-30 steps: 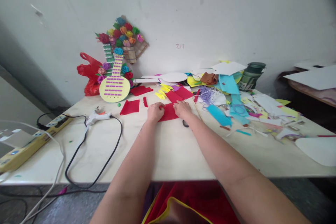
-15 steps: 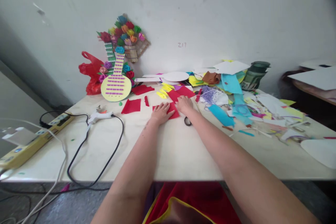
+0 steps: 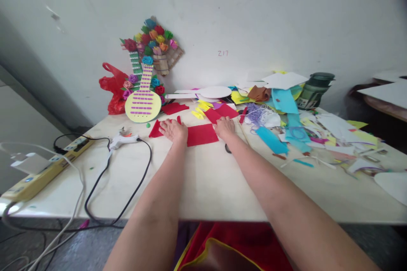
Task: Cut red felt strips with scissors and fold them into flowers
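A red foam sheet [image 3: 202, 134] lies flat on the pale table [image 3: 203, 182] between my hands. My left hand [image 3: 173, 129] lies open and flat, fingers spread, over another red piece [image 3: 154, 129] to the sheet's left. My right hand [image 3: 224, 127] presses down on the sheet's right edge, fingers flat. Black scissor handles [image 3: 227, 149] peek out under my right wrist. More red pieces [image 3: 222, 112] lie just behind.
A glue gun [image 3: 122, 139] with a black cable and a yellow power strip [image 3: 47, 168] sit at the left. A yellow paper guitar [image 3: 142, 102], paper flowers and a red bag stand against the wall. Coloured scraps [image 3: 286, 123] and a green jar [image 3: 314, 90] crowd the right.
My left hand has slid left off the red sheet onto the piece beside it. The sheet now lies wider and flat. My right hand has stayed at its right edge.
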Motion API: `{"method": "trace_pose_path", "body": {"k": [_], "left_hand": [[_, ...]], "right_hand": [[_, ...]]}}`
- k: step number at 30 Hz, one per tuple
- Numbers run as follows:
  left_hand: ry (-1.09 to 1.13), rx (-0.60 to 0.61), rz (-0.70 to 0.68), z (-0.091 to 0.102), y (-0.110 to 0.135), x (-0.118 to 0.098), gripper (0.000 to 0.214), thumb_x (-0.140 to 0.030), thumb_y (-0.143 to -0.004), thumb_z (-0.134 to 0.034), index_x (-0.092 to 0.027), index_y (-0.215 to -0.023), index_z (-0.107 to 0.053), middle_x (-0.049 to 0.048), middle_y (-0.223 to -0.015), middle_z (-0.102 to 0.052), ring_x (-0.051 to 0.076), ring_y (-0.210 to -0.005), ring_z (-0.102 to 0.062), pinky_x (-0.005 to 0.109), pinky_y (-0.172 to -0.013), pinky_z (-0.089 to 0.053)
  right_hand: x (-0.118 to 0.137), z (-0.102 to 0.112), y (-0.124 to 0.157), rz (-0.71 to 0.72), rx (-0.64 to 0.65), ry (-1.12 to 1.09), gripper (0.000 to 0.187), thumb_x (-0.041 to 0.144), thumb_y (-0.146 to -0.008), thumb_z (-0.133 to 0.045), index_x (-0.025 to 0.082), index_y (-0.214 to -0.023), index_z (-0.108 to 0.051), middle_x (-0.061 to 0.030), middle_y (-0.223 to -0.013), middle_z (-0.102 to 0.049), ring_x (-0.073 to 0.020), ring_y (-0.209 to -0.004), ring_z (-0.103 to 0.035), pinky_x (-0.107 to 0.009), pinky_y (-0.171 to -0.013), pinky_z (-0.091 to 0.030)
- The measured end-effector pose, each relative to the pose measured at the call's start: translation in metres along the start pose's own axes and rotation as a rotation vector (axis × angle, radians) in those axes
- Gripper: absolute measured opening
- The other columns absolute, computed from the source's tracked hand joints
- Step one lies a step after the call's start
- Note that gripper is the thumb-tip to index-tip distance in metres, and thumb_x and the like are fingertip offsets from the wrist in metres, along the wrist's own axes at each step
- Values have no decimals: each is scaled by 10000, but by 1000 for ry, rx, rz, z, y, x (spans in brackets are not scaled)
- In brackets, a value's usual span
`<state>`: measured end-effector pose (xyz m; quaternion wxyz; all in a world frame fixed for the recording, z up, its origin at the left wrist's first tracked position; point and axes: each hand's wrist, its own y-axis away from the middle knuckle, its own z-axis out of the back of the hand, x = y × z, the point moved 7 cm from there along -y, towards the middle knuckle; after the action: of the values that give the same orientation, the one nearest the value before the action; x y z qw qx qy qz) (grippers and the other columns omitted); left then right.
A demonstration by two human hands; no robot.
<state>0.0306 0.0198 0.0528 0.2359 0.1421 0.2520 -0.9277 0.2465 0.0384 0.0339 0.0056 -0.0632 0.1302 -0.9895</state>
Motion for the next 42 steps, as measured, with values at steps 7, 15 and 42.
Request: {"method": "trace_pose_path", "body": {"k": [7, 15, 42], "left_hand": [[-68, 173, 119, -25, -19, 17, 469, -314, -754, -450, -123, -1174, -532, 80, -1436, -243, 303, -1330, -57, 465, -1057, -89], [-82, 99, 51, -25, -26, 9, 340, -234, -775, -407, -157, -1022, -627, 98, -1237, -507, 300, -1244, -248, 437, -967, -239], [1, 143, -64, -34, -64, -9, 245, -221, -794, -423, -212, -987, -574, 86, -945, -628, 238, -1100, -427, 398, -902, -268]], "right_hand": [[-1, 0, -2, -15, -3, -25, 398, 352, -843, -369, 135, -1086, -596, -142, -1170, -528, -268, -1069, -404, -385, -890, -292], [-2, 1, 0, -6, -46, -34, 380, 349, -837, -379, 139, -1055, -610, -138, -1138, -538, -257, -1030, -443, -374, -869, -320], [0, 3, 2, 19, -93, -35, 358, 315, -820, -419, 138, -1082, -589, -126, -1206, -500, -261, -1044, -432, -377, -894, -284]]}}
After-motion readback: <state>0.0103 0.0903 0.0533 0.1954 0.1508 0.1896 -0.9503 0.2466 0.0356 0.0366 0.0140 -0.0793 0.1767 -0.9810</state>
